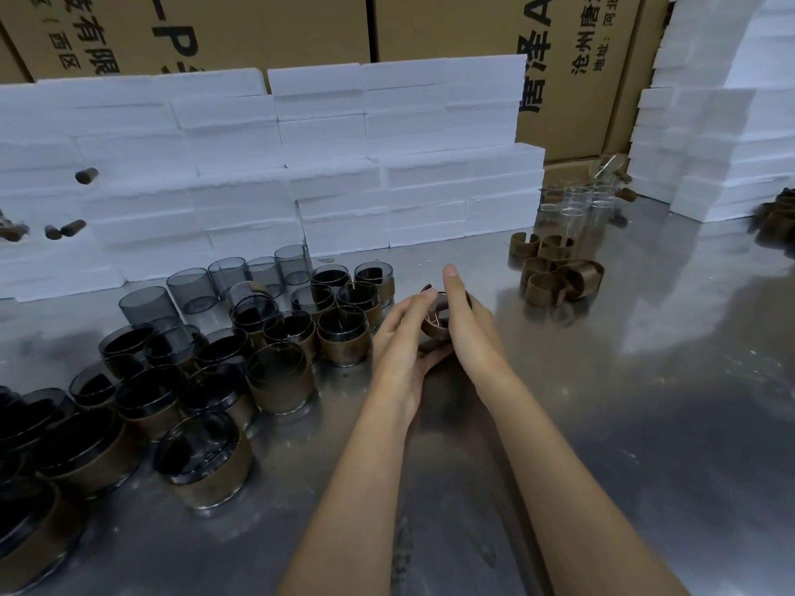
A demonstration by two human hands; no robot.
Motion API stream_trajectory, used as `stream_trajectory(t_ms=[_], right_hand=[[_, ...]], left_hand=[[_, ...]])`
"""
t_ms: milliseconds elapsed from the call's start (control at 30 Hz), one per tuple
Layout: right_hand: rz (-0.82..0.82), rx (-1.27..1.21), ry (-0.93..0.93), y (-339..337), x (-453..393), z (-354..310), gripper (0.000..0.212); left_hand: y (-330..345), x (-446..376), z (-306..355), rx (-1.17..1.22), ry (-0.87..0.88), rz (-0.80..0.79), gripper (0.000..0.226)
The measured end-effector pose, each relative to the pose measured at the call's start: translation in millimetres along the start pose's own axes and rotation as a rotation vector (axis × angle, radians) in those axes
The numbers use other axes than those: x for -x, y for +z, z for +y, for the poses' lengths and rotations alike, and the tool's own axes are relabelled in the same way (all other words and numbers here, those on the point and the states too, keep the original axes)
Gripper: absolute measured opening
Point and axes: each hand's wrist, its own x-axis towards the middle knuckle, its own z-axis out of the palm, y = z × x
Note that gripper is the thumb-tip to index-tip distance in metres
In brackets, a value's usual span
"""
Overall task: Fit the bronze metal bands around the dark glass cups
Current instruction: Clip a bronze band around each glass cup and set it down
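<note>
Between my two hands sits one dark glass cup with a bronze band (435,326) around it, tilted toward me above the steel table. My left hand (404,337) cups it from the left and below, fingers curled under it. My right hand (466,318) presses against its right side with fingers nearly straight, the index finger pointing away. Several banded cups (344,337) stand to the left. Bare dark cups (191,290) stand behind them. Loose bronze bands (555,273) lie in a pile at the right.
White foam blocks (344,174) form a wall along the back and a stack at the right (710,122). Clear glasses (576,204) stand at the back right. Cardboard boxes (572,79) rise behind. More bronze bands (778,212) lie at the far right edge.
</note>
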Motion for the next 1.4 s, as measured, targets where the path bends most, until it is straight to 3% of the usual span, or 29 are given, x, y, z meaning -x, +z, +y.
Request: stream_trajectory(t_ms=[267,433,800,900,1100,1400], right_hand=[[0.067,-0.142,0.017,1,-6,5,0.063],[0.080,-0.254,0.052,-1,-5,5,0.055],[0.041,-0.365,0.003,0,-3,7,0.003],[0.055,-0.446,0.083,-1,-1,3,0.013],[0.121,-0.622,0.224,-5,4,-2,0.026],[0.098,-0.644,0.250,-5,5,0,0.024]], left_hand=[[-1,0,2,0.034,-0.037,-0.017,0.015],[4,2,6,0.020,-0.032,-0.005,0.030],[7,0,9,0.084,-0.146,0.073,0.038],[6,2,10,0.082,-0.150,0.133,0.020],[13,6,11,0.016,-0.180,0.047,0.012],[17,5,1,-0.066,-0.054,0.107,0.029]])
